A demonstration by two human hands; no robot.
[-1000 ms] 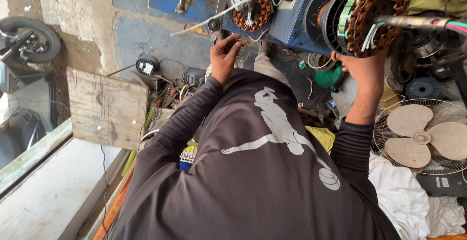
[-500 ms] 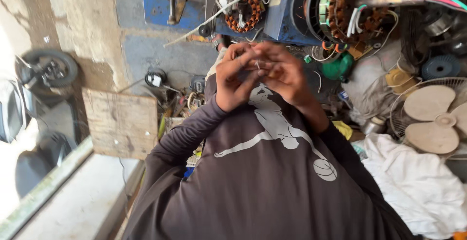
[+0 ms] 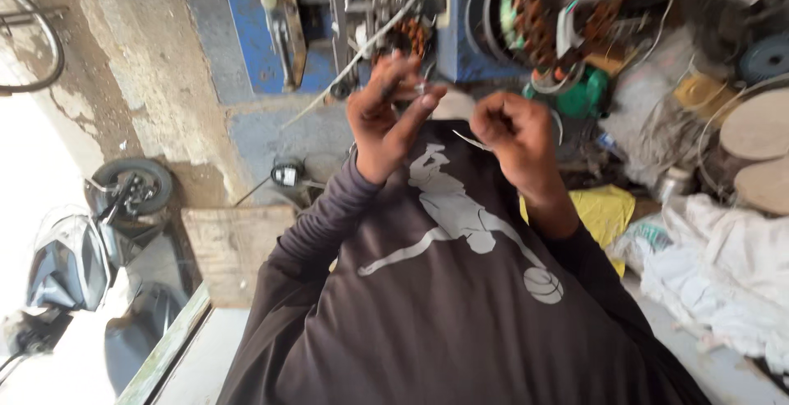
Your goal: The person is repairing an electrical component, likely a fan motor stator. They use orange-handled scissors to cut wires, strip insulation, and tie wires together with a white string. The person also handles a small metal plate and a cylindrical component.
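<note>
Close before the chest, at about 12 o'clock of the dark shirt (image 3: 460,306), both hands raised together. Left hand (image 3: 386,117) half curled, thumb and forefinger pinched on something small and dark – cannot tell what exactly. Right hand (image 3: 514,138) closed to a loose fist, nipping a thin pale wire (image 3: 470,141) that runs toward 9 o'clock, to the left hand; held near the eyes probably for fine work. Behind at 1 o'clock, a motor stator with copper windings (image 3: 546,11) beside a blue machine frame (image 3: 460,35). At 3 o'clock, white cloth (image 3: 723,265).
</note>
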